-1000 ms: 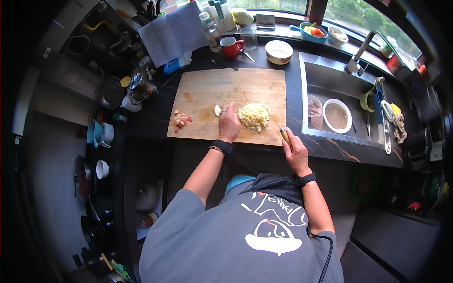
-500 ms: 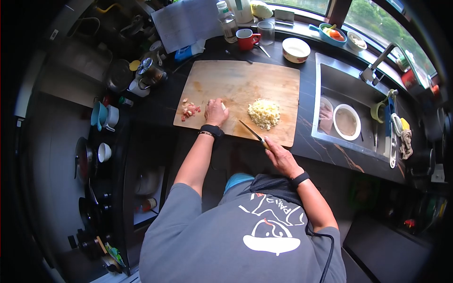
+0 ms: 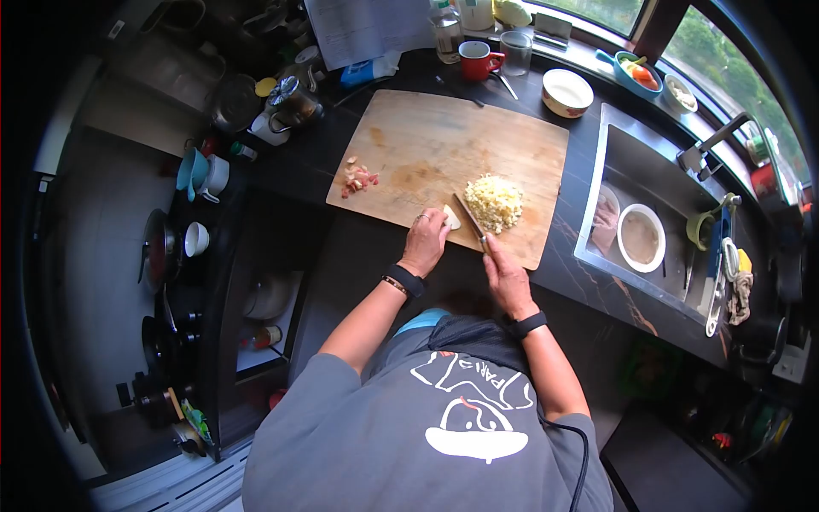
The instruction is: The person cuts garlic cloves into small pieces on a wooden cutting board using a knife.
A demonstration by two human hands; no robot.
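My left hand [image 3: 424, 244] is closed at the front edge of the wooden cutting board [image 3: 418, 128], its fingertips pinching a small pale, whitish piece of food [image 3: 451, 218]. What kind of food it is, I cannot tell. In my right hand [image 3: 510, 283] is a kitchen knife [image 3: 469, 213], gripped by its handle, the blade angled away from me and to the left. The blade lies between the pale piece and a heap of finely chopped pale-yellow bits [image 3: 494, 203]. Chopped pinkish-red pieces [image 3: 358, 177] sit at the board's left side.
A sink [image 3: 607, 162] holding a white bowl [image 3: 641, 239] is on the right. Behind the board stand a red mug [image 3: 480, 61], a drinking glass [image 3: 515, 55], a clear bottle [image 3: 446, 34] and a patterned bowl [image 3: 567, 92]. A metal pot [image 3: 295, 103] stands at left.
My left hand has moved right and nearer the front edge, close to the knife, and the pale piece shows more clearly. The knife points more steeply away from me. The whole view has shifted.
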